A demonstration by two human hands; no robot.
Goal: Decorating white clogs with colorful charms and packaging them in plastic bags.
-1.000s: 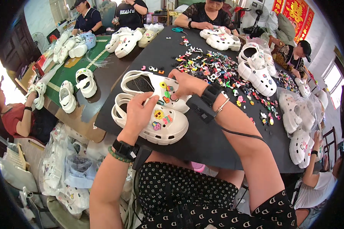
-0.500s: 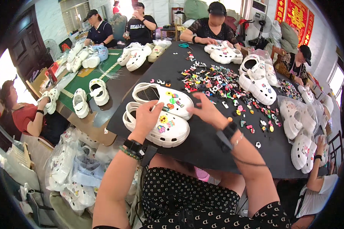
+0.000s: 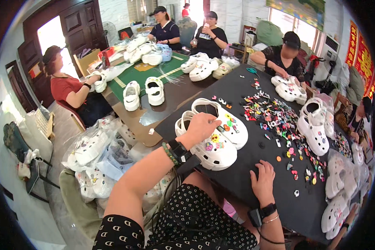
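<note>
Two white clogs stand side by side on the black table in front of me. The near clog (image 3: 221, 157) carries a sun charm (image 3: 214, 138) and a pink charm (image 3: 208, 146); several colourful charms dot the far clog (image 3: 241, 139). Over the near clog's upper lies my left hand (image 3: 200, 128), its thumb and fingertips drawn together in a pinch. Whatever it may hold is too small or hidden to make out. My right hand (image 3: 262, 180) rests palm down on the black tabletop near the front edge, fingers stretched and nothing in them.
A heap of loose charms (image 3: 271, 110) spreads beyond the clogs, with scattered ones to the right. More white clogs (image 3: 313, 129) stand at the right, and others (image 3: 131, 96) on the left table. Bagged clogs (image 3: 91, 152) fill the floor at left. Several people sit around.
The view has swung left, so the scene sits further right. My right hand has left the clogs' side and come down onto the tabletop nearer me. My left hand stays over the near clog.
</note>
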